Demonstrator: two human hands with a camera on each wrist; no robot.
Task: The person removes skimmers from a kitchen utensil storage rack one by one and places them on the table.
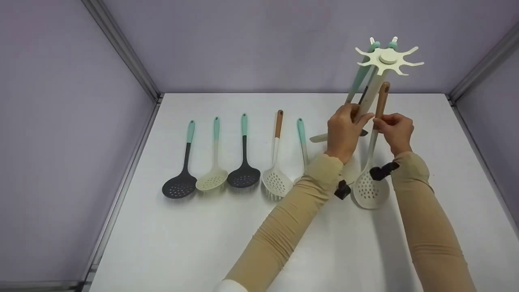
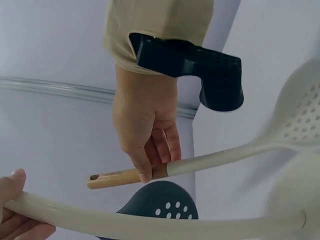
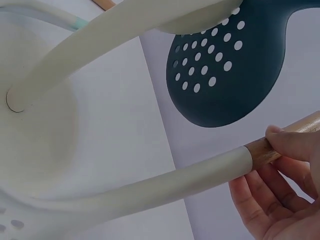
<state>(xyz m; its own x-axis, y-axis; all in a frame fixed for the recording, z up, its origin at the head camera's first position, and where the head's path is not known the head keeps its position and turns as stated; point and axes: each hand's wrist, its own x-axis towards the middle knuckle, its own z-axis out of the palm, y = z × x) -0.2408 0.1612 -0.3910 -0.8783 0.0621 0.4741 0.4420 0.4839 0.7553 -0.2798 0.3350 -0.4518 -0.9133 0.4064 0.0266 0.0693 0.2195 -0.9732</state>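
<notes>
A cream stand with a star-shaped top [image 1: 388, 56] rises from a round base on the table; my left hand [image 1: 344, 132] grips its pole [image 2: 150, 224]. Green-handled utensils hang from the top, one with a dark perforated head [image 3: 225, 70]. At the right, my right hand [image 1: 395, 132] pinches the wooden handle [image 1: 382, 99] of a white slotted spoon [image 1: 371, 190], its handle up and its perforated head low beside the base. In the left wrist view, thumb and fingers of the right hand [image 2: 145, 120] hold the lower end of that wooden handle.
Left of the stand on the white table [image 1: 170, 243] lie several utensils in a row: a black skimmer [image 1: 180, 185], a cream one [image 1: 211, 179], another black one [image 1: 244, 175], a white one with wooden handle [image 1: 277, 181] and a green-handled one [image 1: 301, 132]. Grey walls stand behind and beside.
</notes>
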